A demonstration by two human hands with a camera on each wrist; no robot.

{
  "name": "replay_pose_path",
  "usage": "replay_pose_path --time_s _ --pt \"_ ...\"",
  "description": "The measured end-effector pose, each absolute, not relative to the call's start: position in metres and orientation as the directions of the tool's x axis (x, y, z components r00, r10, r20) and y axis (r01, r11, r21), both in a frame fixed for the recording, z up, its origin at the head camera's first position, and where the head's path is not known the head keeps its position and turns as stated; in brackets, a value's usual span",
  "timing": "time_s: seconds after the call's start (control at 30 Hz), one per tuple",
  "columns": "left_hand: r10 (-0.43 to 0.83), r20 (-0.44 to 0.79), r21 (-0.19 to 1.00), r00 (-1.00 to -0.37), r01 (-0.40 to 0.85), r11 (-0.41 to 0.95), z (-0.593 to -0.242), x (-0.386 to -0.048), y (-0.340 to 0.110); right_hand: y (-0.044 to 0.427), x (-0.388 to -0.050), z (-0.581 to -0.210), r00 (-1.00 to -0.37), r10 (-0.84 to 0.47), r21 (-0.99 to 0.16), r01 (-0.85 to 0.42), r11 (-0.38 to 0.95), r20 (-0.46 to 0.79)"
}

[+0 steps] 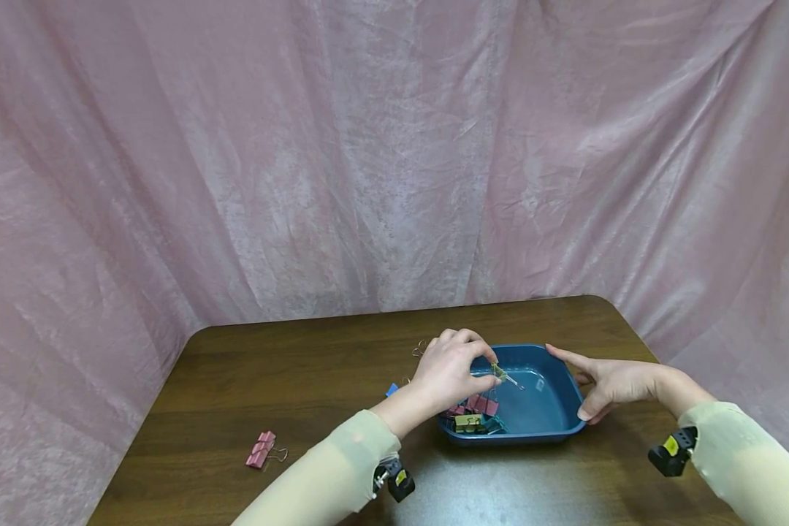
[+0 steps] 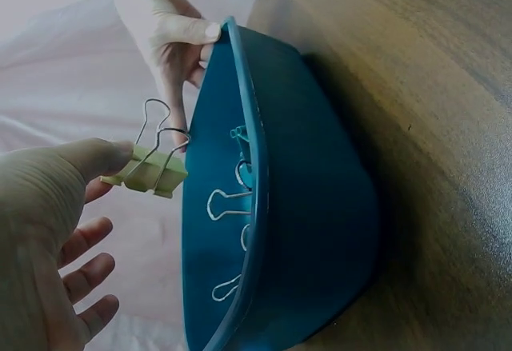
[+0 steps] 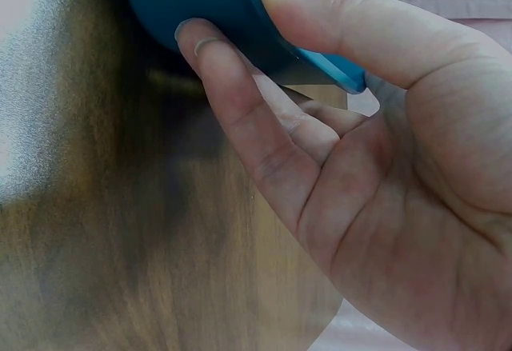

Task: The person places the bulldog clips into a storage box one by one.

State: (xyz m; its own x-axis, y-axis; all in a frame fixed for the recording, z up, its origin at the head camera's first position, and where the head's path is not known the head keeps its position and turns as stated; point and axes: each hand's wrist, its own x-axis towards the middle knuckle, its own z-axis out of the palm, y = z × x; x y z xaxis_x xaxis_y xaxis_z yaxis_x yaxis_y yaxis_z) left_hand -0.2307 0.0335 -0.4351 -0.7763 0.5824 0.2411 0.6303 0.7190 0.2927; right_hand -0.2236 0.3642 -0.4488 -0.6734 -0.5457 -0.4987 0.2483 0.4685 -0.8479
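From the head view, I see the left hand (image 1: 452, 365) pinching a yellow clip (image 1: 499, 371) between thumb and finger, above the open blue tray (image 1: 529, 439). Below that hand, bunched in the tray's near corner, lie pink clips (image 1: 482, 405), another yellow clip (image 1: 468, 423) and a teal clip (image 1: 494, 424); the floor toward the right hand (image 1: 610, 385) is bare but for a small pale mark. I judge the step to be placing 1 clip in the tray; the next move calls for lowering it and loosening the pinch. A loose pink clip (image 1: 260, 449) lies on the table, well to the left of the left hand; a blue clip (image 1: 391, 390) is partly hidden behind that wrist.

From the left wrist view, the thumb presses the clip, wire handles spread, and 3 fingers extend loosely. Handles poke up inside the tray, though I can't count the clips from here.

From the right wrist view, the right hand is partly closed, thumb over the rim, fingers against the outer wall, bracing the tray.
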Motion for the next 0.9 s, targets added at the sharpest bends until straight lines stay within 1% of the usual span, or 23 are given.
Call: replay_pose_path --time_s 0.43,0.63,0.9 --pt "0.593 0.241 0.264 -0.768 0.640 0.722 -0.444 -0.230 0.045 0.365 -0.224 -0.450 -0.670 -0.553 -0.853 0.256 0.455 -0.496" --pt "0.597 0.220 0.303 -0.771 0.636 0.710 -0.447 -0.229 0.047 0.365 -0.224 -0.452 -0.669 -0.552 -0.853 0.264 0.450 -0.498" --pt "0.568 0.239 0.346 -0.788 0.615 0.708 -0.441 -0.233 0.039 0.364 -0.224 -0.451 -0.675 -0.546 -0.853 0.260 0.453 -0.496"
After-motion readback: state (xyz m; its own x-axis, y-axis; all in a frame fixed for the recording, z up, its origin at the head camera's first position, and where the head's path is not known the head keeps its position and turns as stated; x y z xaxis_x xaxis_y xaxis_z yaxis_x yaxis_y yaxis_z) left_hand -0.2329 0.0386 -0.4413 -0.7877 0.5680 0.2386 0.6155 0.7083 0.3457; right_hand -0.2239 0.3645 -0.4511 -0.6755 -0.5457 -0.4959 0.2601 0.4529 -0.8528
